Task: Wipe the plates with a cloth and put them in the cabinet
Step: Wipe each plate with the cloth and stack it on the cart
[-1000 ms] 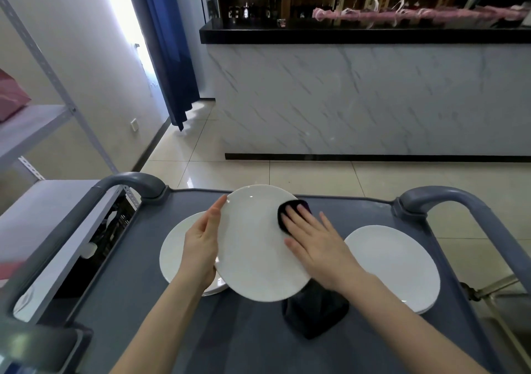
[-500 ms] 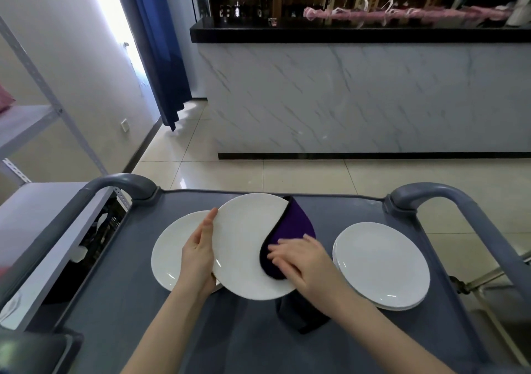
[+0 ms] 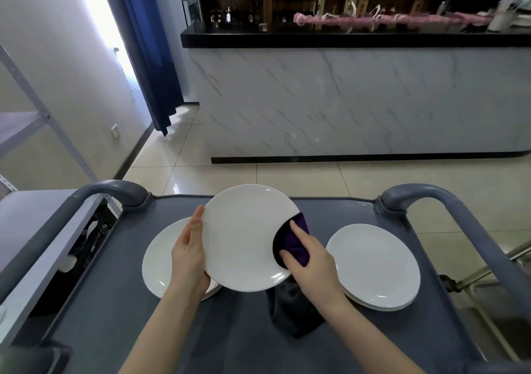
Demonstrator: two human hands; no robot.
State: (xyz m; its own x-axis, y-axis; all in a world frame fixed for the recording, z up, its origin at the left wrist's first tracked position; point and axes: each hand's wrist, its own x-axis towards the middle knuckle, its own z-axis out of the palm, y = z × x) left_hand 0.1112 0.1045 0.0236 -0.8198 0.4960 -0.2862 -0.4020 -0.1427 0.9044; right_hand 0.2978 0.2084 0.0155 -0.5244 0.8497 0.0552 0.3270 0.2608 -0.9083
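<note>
I hold a white plate tilted above the grey cart. My left hand grips its left rim, fingers running up along the edge. My right hand presses a dark purple cloth over the plate's right rim, thumb and forefinger on the cloth. The rest of the cloth hangs down under the plate onto the cart. Under my left hand lies another white plate. A short stack of white plates sits on the cart to the right.
The cart has curved grey handles at the far left and far right. A metal shelf rack stands close on the left. A marble-fronted bar counter crosses the room beyond tiled floor.
My right hand slid the cloth from the plate's upper middle out to its right rim. The plate stayed in my left hand and tipped a little more towards me.
</note>
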